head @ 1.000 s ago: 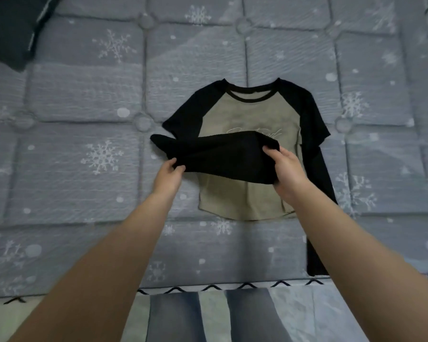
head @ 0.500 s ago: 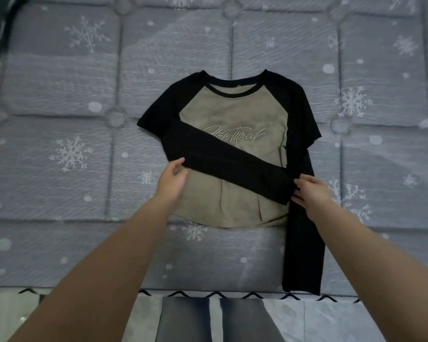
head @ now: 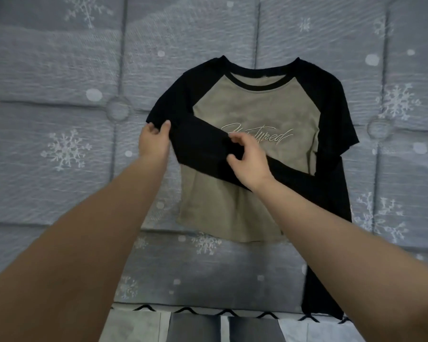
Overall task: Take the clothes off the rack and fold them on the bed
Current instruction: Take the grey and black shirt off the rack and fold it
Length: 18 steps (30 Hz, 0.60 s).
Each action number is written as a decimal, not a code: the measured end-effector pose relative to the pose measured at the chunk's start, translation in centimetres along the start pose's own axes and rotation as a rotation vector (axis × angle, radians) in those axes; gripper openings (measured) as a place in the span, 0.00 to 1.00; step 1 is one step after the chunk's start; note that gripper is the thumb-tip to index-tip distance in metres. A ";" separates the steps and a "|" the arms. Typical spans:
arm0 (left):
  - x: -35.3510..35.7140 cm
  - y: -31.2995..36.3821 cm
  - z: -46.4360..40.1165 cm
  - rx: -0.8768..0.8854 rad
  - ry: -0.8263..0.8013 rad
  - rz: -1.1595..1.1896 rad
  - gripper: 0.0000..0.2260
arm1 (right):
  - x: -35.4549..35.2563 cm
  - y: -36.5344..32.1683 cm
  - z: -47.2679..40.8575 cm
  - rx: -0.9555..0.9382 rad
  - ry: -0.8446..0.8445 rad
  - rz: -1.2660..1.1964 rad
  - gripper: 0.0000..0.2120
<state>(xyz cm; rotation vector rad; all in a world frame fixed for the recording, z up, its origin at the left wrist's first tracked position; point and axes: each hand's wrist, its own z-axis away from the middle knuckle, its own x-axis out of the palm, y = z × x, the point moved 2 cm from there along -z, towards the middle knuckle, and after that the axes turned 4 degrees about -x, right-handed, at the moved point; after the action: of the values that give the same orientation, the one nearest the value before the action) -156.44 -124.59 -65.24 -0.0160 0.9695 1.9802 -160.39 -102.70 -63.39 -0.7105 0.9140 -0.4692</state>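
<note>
Olive-tan raglan shirt with black long sleeves and black collar [head: 255, 104] is lying face up and flat on the bed, collar pointing away from the person. Left hand [head: 153, 143] is pinching the shirt at the fold of its black left-side sleeve [head: 198, 144], thumb on top and fingers curled underneath, clamped on the fabric at the shirt's outer edge. Right hand [head: 248, 161] is resting over the middle of that same sleeve, thumb and fingers curved around the fabric in a loose hold; whether the grip is fully tightened cannot be told. The sleeve is running diagonally across the chest, from the left hand down toward the shirt's right side, and is covering part of the pale cursive script [head: 272, 137] on the front. The other black sleeve [head: 331, 218] is hanging straight down past the hem, its cuff reaching the near edge of the bed. The grey-blue quilted mattress cover with white snowflakes [head: 59, 95] is lying under the shirt on all sides.
</note>
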 end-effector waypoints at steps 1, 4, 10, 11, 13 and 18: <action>0.0 0.4 -0.7 0.007 0.020 0.019 0.24 | 0.9 -0.5 -0.9 -0.010 -0.047 0.024 0.26; 0.1 1.1 -2.6 0.004 0.096 0.130 0.14 | 2.9 -1.7 -3.3 -0.040 -0.133 0.099 0.32; -0.2 3.0 -3.4 0.280 0.147 0.022 0.13 | 4.1 -3.1 -6.0 0.001 -0.057 0.256 0.29; 0.0 3.8 -2.8 0.429 0.097 -0.036 0.13 | 4.1 -3.4 -6.4 0.001 -0.059 0.188 0.27; 1.2 5.0 -2.2 0.635 -0.120 -0.148 0.12 | 4.2 -3.6 -7.4 0.042 -0.102 0.036 0.22; 2.6 5.6 -4.4 0.591 -0.518 -0.453 0.20 | 4.2 -4.1 -8.4 0.289 -0.192 -0.332 0.22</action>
<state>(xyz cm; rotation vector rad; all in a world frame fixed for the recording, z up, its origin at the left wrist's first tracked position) -163.58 -127.14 -65.75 0.5328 1.0482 1.1469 -165.46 -111.17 -66.20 -0.6302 0.5336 -0.7953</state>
